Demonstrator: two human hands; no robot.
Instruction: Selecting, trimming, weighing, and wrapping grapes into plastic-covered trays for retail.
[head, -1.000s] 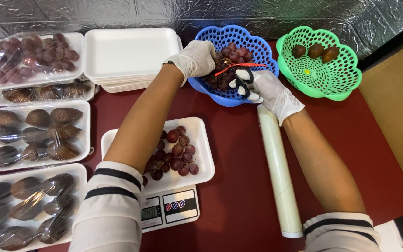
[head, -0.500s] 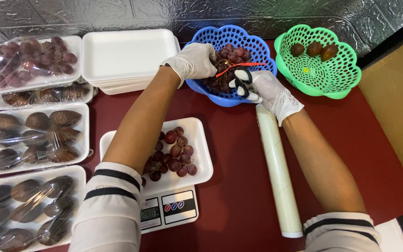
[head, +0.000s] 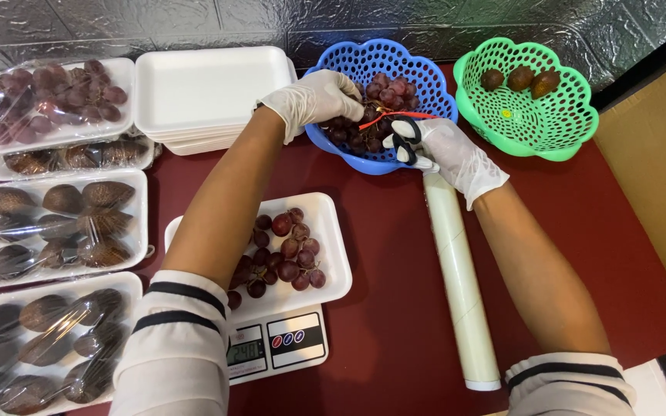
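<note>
While the left hand [head: 314, 98] grips grapes [head: 368, 115] in the blue basket [head: 383, 100], upper middle, the right hand [head: 445, 150] is closed on scissors [head: 404, 139]; soft, easily bruised fruit, best held by its stem; maroon table [head: 395, 270], metallic embossed wall [head: 194, 23] at top

Place: a fruit packing station of a shop or stall, judging by the goods.
Weighing: a small white digital kitchen scale [head: 277, 344] is carrying a white foam tray of dark red grapes [head: 325, 239].
Packing stock: a stack of empty white foam trays [head: 210, 92] is sitting beside a roll of clear cling film [head: 460, 277].
Finished goods: film-wrapped trays of brown scaly fruit [head: 55, 227] are lining the dark red tabletop [head: 395, 308].
</note>
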